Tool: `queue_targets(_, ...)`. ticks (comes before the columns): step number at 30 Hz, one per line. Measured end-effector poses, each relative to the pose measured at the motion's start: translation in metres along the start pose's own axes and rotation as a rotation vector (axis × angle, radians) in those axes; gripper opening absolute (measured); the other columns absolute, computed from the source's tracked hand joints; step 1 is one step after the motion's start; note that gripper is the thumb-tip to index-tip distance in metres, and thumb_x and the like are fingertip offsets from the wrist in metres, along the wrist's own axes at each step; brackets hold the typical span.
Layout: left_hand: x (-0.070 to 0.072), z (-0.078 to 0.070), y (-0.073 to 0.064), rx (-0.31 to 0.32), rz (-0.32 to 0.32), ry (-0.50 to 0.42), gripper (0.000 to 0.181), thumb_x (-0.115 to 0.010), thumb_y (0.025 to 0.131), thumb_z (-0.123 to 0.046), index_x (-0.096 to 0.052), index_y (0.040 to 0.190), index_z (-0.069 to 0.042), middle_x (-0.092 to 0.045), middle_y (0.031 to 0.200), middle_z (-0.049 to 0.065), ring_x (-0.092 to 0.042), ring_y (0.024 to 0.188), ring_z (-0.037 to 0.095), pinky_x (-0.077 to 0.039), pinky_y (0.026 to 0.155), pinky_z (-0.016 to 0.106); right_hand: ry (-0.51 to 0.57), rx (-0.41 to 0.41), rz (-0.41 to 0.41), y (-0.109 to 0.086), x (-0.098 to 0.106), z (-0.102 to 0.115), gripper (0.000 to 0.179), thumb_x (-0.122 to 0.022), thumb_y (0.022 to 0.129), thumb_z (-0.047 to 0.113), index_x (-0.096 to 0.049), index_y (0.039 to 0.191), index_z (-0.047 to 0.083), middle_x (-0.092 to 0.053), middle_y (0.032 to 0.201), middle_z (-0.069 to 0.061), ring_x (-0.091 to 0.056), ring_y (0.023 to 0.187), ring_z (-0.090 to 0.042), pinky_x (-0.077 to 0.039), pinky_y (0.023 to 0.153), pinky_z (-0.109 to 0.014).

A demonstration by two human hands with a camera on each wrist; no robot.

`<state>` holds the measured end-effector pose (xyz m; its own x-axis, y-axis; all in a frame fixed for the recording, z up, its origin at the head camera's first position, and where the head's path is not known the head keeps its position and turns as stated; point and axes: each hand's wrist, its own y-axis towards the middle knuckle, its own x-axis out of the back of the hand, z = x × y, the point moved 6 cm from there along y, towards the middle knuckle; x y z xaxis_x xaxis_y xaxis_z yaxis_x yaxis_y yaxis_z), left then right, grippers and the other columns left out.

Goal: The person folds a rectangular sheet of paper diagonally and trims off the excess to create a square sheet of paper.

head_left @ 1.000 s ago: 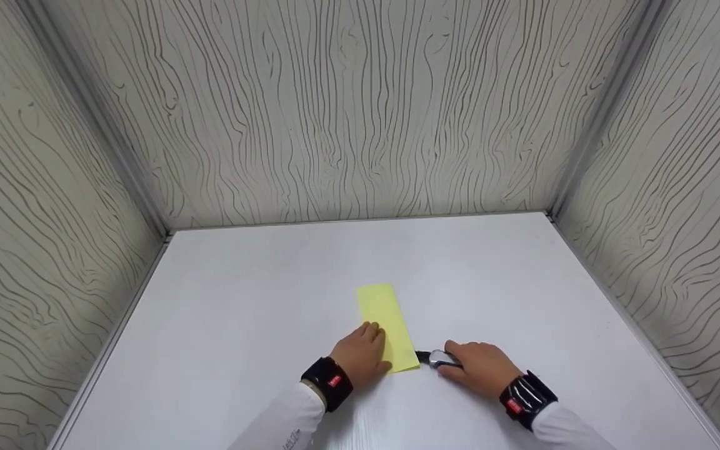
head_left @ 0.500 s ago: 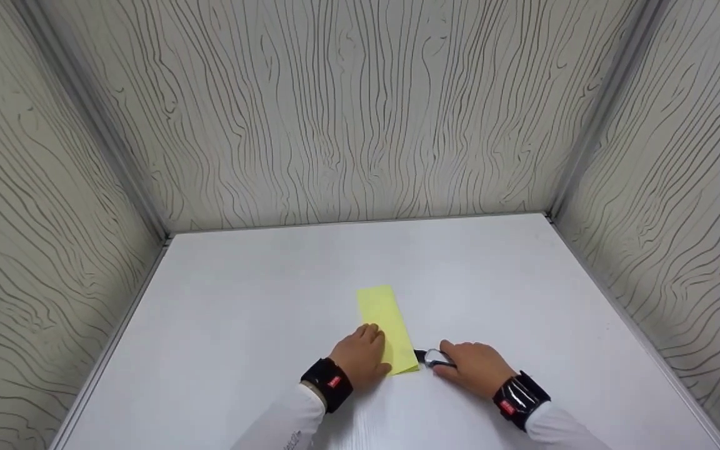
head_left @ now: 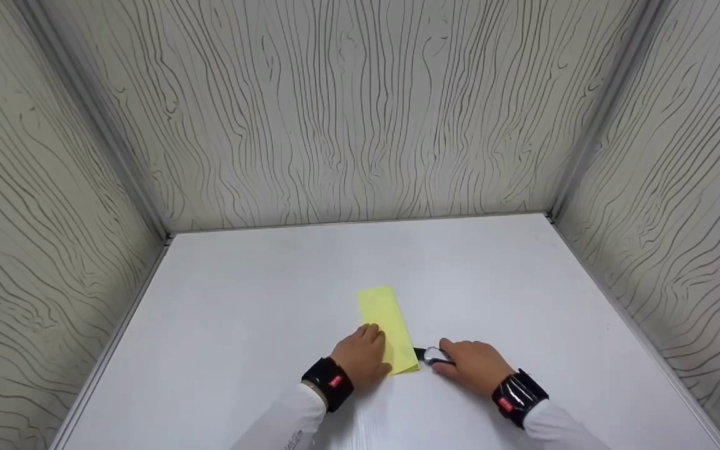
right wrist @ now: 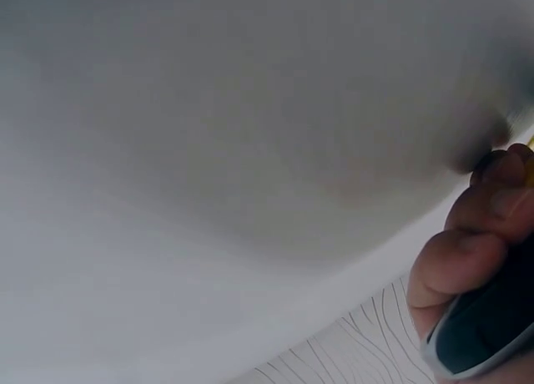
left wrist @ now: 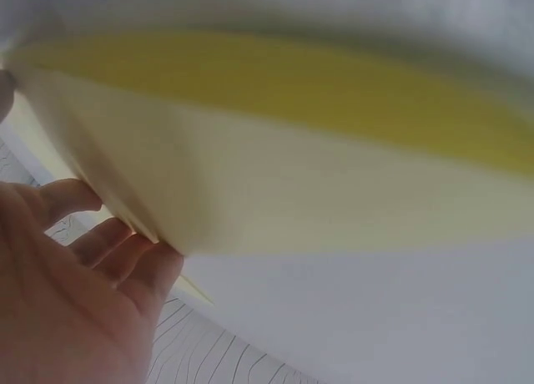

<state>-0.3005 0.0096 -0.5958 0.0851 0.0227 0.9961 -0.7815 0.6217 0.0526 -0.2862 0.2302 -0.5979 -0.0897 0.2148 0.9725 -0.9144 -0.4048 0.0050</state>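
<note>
Folded yellow paper point(head_left: 387, 322) lies on the white table, its far end tilted slightly left. My left hand point(head_left: 362, 357) presses on its left side, fingers extended, thumb at the near end. In the left wrist view the fingertips point(left wrist: 163, 259) meet the paper's edge, and the layers point(left wrist: 334, 100) stand apart. My right hand point(head_left: 475, 367) grips a black-and-silver handheld tool point(head_left: 434, 355), whose narrow black front end meets the paper's right edge near the bottom corner. The right wrist view shows fingers curled round its dark body point(right wrist: 488, 321), which has a light grey rim; its kind cannot be told.
The white tabletop point(head_left: 260, 281) extends around both hands. Wood-grain patterned panels point(head_left: 347, 112) enclose it at the back and both sides, with grey metal posts point(head_left: 610, 112) at the corners. Black bands point(head_left: 329, 383) circle both wrists.
My right hand and the tool have shifted slightly left, bringing the tool's front end further in against the paper. The paper's near right corner has parted a little. My left hand stays put.
</note>
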Motion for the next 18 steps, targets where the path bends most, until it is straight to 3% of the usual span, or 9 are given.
queue_targets(7,-0.0002,-0.0004,-0.0001,0.010,0.024,-0.017,0.062,-0.067,0.104,-0.047,-0.064,0.145,0.000,-0.063,0.146,0.013,-0.060,0.140,0.030,-0.049,0.120,0.034,-0.033,-0.005,-0.009,-0.0008,-0.0036,-0.0054,0.032,-0.072,0.101,0.049,-0.058,0.101,0.020,-0.046,0.069,0.010,-0.041,0.061,-0.010,-0.036,0.058,-0.029)
queue_targets(12,-0.0067,0.0018,0.0006,0.023,0.011,-0.010,0.062,-0.067,0.104,-0.048,-0.063,0.145,-0.001,-0.063,0.147,0.013,-0.060,0.141,0.030,-0.050,0.119,0.033,-0.037,0.022,-0.015,0.0033,-0.0045,-0.0029,0.036,-0.068,0.103,0.052,-0.059,0.104,0.017,-0.048,0.072,0.010,-0.042,0.062,-0.009,-0.037,0.058,-0.030)
queue_targets(18,-0.0063,0.0019,0.0010,0.012,0.006,-0.001,0.062,-0.065,0.105,-0.049,-0.063,0.145,-0.002,-0.064,0.148,0.013,-0.060,0.141,0.030,-0.051,0.118,0.034,-0.050,-0.007,-0.024,0.0037,-0.0010,-0.0046,0.034,-0.073,0.100,0.049,-0.059,0.102,0.017,-0.048,0.070,0.008,-0.042,0.061,-0.011,-0.035,0.057,-0.030)
